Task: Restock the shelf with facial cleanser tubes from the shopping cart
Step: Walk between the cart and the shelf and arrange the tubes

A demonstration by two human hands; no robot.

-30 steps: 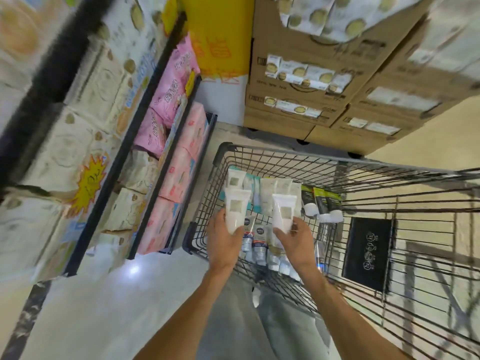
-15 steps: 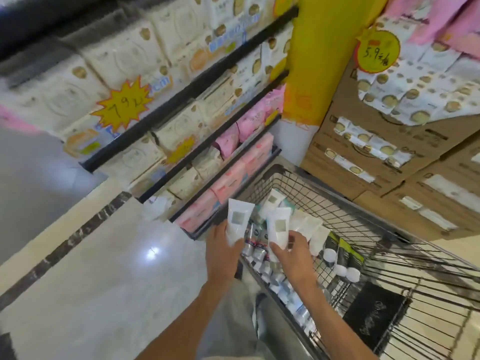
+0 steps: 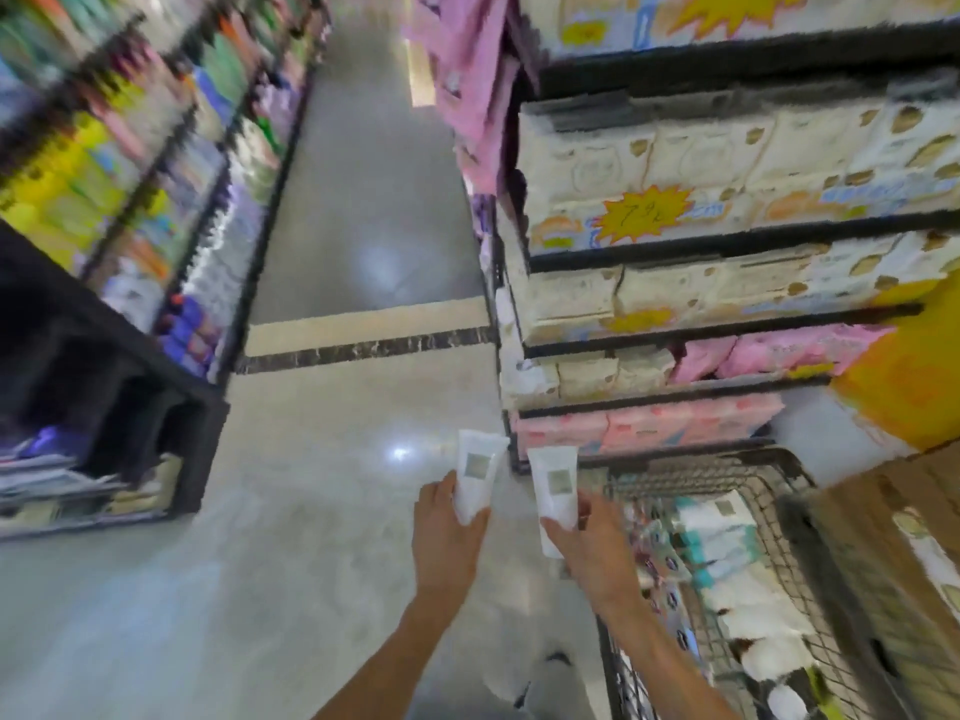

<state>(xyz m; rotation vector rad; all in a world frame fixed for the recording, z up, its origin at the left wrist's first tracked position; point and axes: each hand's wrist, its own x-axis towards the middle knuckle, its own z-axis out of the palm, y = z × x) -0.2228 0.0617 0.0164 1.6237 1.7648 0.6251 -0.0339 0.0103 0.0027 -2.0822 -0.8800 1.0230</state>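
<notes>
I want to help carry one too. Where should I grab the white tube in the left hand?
Grab the white tube round its lower, narrower end, coming from below, as the left hand does. The wide flat end points up, and it would probably bend if squeezed.

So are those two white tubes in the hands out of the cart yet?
Out. The left hand grips one white tube, the right hand the other, both over the floor beside the shopping cart.

bright, even overhead light; white glare spots on glossy floor [image 3: 400, 453] at centre; heavy motion blur toward 9 and 3 o'clock; wide-angle edge bending.
</notes>
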